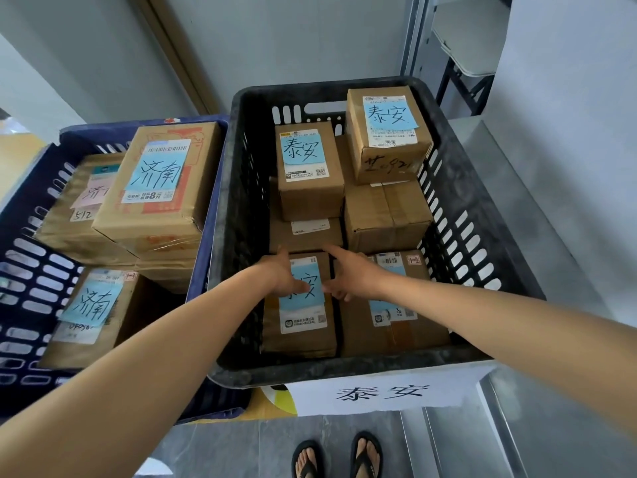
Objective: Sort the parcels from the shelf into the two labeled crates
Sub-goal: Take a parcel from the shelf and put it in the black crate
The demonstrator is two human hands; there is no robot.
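The black crate (344,369) on the right carries a paper label (379,395) and holds several taped cardboard parcels with blue notes. Both my hands are inside it, on the front-left parcel (300,336). My left hand (286,276) lies flat over that parcel's blue note, thumb pointing away. My right hand (350,276) touches the parcel's right edge with its fingertips, one digit stretched out. To the left stands the blue crate (31,270) with three parcels bearing a different handwritten note, the largest (158,181) on top.
Stacked parcels (310,167), (389,132) fill the black crate's far half, and another parcel (410,322) lies right of my hands. My sandalled feet (337,457) stand on the grey floor below. A folding table (462,46) leans at the top right.
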